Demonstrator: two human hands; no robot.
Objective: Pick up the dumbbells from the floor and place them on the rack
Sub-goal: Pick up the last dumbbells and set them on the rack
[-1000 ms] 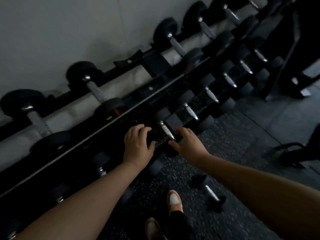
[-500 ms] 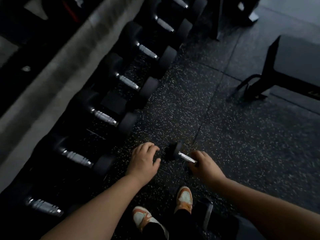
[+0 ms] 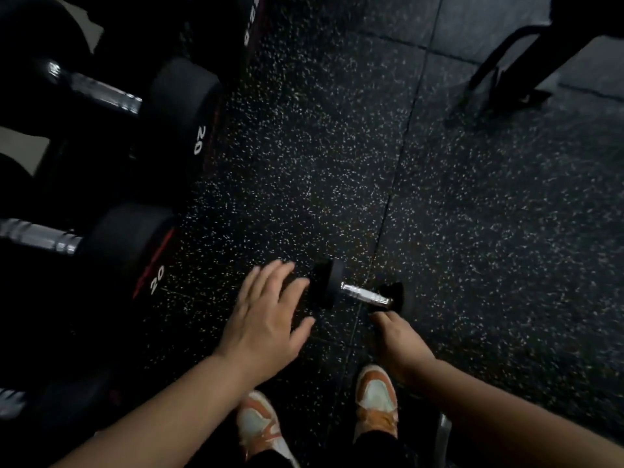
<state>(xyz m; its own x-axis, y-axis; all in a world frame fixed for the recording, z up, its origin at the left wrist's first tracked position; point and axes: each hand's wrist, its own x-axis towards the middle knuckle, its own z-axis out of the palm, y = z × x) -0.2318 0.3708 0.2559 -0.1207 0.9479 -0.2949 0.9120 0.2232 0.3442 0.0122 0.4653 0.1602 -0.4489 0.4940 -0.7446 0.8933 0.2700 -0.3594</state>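
Observation:
A small black dumbbell (image 3: 358, 293) with a chrome handle lies on the speckled rubber floor just ahead of my feet. My left hand (image 3: 265, 320) hovers with its fingers spread beside the dumbbell's left head, not gripping it. My right hand (image 3: 396, 342) reaches from below toward the right head, fingertips just short of the handle's end and holding nothing. The chrome handle of a second dumbbell (image 3: 443, 434) shows on the floor by my right forearm, mostly hidden. The rack's bottom row (image 3: 101, 184) runs along the left.
Two large dumbbells marked 20 (image 3: 179, 106) (image 3: 130, 249) rest in the rack's bottom row, their heads jutting toward the floor area. A dark bench frame (image 3: 506, 69) stands at the upper right. My orange-and-white shoes (image 3: 376, 396) are right behind the small dumbbell.
My view dropped from the rack to the floor and came closer. Both hands left the racked dumbbell and came down to the small one on the floor, and my left hand's fingers spread.

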